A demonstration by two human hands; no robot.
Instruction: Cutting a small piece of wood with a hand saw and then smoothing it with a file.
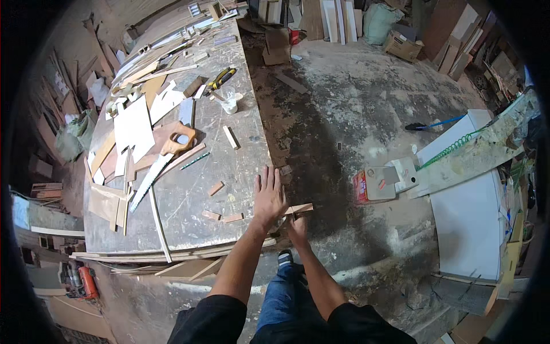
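My left hand [271, 198] lies flat at the workbench's right edge, fingers stretched out toward the far end. Beside its thumb, a short wooden strip [302, 208] juts out past the bench edge. Just below that strip is my right hand [298, 228], its fingers closed; what they grip is mostly hidden, with only a small dark bit showing. Small wood offcuts [233, 218] rest on the bench left of my left hand, and another reddish offcut [216, 188] lies farther off.
On the workbench [200, 229] lie a handsaw [166, 157], a dark green pencil [195, 161], a wood block [231, 137], a plastic cup [230, 104], yellow-black pliers [222, 78] and white sheet scraps [133, 131]. A red box [360, 187] and white panels [467, 223] stand to the right.
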